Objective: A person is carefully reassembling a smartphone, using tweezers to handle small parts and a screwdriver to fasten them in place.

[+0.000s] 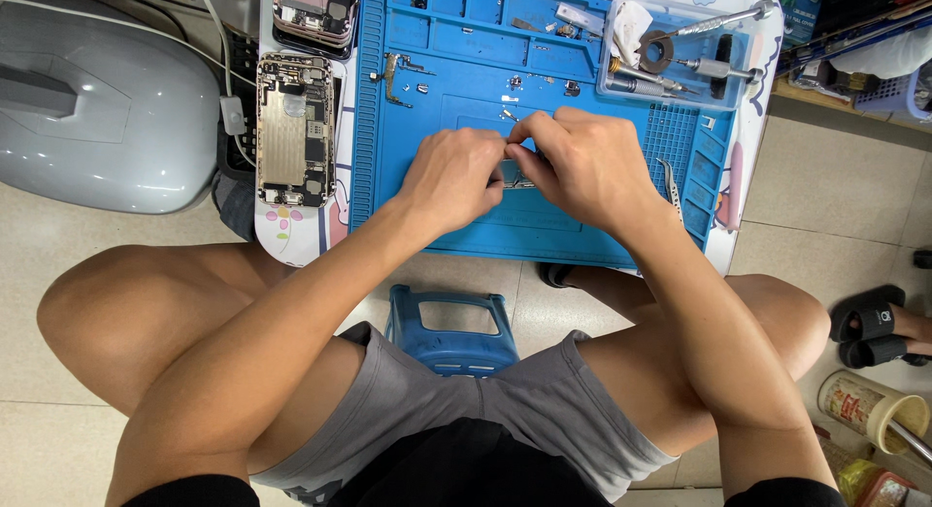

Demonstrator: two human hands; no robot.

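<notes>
Blue silicone covers the work mat that fills the upper middle of the head view, and both hands meet above its centre. The left hand comes in from seven o'clock, its fingers curled and pinched together at the tips. The right hand comes in from five o'clock, its fingers likewise drawn nearly closed, thumb and forefinger meeting those of the other hand. Between the two sets of fingertips sits a small metal part, thin and silvery, touching or just above the mat; it is too small and too hidden to tell which hand has the firmer hold. At nine o'clock from the hands an opened phone body lies face down with its insides showing, just beside the mat's edge. At one o'clock a clear tray holds screwdrivers. Curved tweezers rest on the mat at three o'clock, near the right wrist. At six o'clock, between the knees, stands a blue stool.
</notes>
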